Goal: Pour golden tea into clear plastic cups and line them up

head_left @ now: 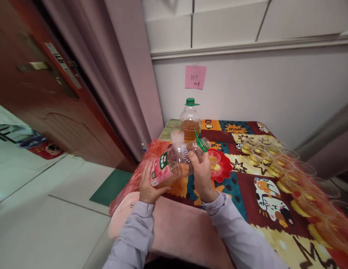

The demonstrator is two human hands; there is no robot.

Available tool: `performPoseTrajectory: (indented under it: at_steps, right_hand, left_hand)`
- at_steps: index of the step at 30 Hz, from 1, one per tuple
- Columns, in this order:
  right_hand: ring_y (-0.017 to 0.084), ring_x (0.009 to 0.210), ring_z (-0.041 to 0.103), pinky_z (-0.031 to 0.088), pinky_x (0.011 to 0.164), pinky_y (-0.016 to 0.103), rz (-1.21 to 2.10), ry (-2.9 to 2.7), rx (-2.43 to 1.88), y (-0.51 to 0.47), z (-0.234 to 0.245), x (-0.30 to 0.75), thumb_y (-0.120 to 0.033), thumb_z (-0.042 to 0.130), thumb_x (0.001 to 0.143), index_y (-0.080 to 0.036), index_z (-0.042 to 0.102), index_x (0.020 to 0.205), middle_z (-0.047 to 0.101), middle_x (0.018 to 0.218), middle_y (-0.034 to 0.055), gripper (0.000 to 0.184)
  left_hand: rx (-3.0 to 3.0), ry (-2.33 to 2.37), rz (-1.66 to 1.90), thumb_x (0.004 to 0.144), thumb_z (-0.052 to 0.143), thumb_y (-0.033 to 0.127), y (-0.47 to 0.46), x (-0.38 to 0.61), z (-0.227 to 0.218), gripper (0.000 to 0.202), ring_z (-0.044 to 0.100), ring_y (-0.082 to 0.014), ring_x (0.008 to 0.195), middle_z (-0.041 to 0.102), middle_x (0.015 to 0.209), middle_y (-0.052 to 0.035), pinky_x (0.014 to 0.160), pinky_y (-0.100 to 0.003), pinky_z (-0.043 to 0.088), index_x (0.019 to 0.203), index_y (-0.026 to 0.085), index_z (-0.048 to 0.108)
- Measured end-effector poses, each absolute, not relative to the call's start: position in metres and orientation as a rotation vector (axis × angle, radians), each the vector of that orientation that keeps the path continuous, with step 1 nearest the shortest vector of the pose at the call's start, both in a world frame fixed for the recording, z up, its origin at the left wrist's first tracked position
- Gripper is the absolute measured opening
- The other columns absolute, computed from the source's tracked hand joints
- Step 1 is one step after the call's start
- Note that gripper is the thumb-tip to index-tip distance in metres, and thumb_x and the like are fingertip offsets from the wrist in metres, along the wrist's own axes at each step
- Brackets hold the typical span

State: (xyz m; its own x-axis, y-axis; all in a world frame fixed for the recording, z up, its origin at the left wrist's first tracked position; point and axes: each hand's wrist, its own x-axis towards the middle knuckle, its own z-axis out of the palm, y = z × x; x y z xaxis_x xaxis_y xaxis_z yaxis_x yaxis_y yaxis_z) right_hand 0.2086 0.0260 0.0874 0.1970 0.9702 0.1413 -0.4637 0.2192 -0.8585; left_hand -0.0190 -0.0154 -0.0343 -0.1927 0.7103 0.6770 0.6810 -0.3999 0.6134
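I hold a clear plastic bottle (174, 163) with a pink label tipped on its side, its green-capped neck pointing right. My left hand (148, 184) grips the labelled base. My right hand (201, 169) is wrapped round the bottle's shoulder near the neck. The mouth hangs over a small clear cup (213, 157) standing on a red flower-shaped plate (224, 169). A little amber liquid lies in the bottle.
A bigger bottle (190, 120) with a green cap and amber liquid stands behind, with an empty cup (177, 136) beside it. Several filled clear cups (277, 164) line the right side of the cartoon-patterned tablecloth (263, 194). A pink note (195, 77) is on the wall.
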Motion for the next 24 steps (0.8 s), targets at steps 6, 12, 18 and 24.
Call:
performPoseTrajectory:
  at_steps: [6,12,18,24]
  right_hand:
    - [0.031,0.138,0.069,0.054,0.118,0.053,1.038,-0.869,-0.874,0.031,0.068,0.223,-0.075,0.059,0.099,-0.029,0.068,0.133,0.075,0.144,0.0109,0.058]
    - [0.037,0.14,0.066,0.054,0.115,0.055,0.505,-1.303,-1.383,0.08,0.058,0.331,-0.086,0.049,0.097,-0.023,0.059,0.148,0.067,0.153,0.0206,0.082]
    - [0.041,0.14,0.066,0.053,0.115,0.05,0.349,-2.005,-1.745,0.107,0.069,0.381,-0.069,0.083,0.086,-0.012,0.054,0.158,0.064,0.156,0.0262,0.097]
    - [0.037,0.14,0.068,0.055,0.11,0.043,0.3,-2.267,-1.965,0.1,0.084,0.337,-0.05,0.088,0.088,-0.018,0.056,0.155,0.067,0.155,0.0229,0.081]
  left_hand:
    - [1.767,1.641,1.801,0.047,0.108,0.062,-0.013,-0.015,-0.033,0.115,0.057,-0.0536,0.149,0.066,0.155,-0.0229,0.13,-0.072,0.037,0.148,0.023,0.069]
    - [1.866,1.682,1.771,0.058,0.103,0.064,-0.012,-0.016,-0.035,0.108,0.06,-0.05,0.148,0.066,0.154,-0.0242,0.128,-0.07,0.041,0.149,0.02,0.065]
    - [1.837,1.704,1.736,0.06,0.103,0.06,-0.011,-0.014,-0.03,0.109,0.06,-0.0492,0.148,0.065,0.155,-0.0262,0.129,-0.069,0.039,0.152,0.017,0.062]
    - [1.789,1.667,1.758,0.053,0.105,0.053,-0.007,-0.015,-0.026,0.107,0.059,-0.0481,0.148,0.066,0.154,-0.0218,0.131,-0.068,0.037,0.147,0.022,0.065]
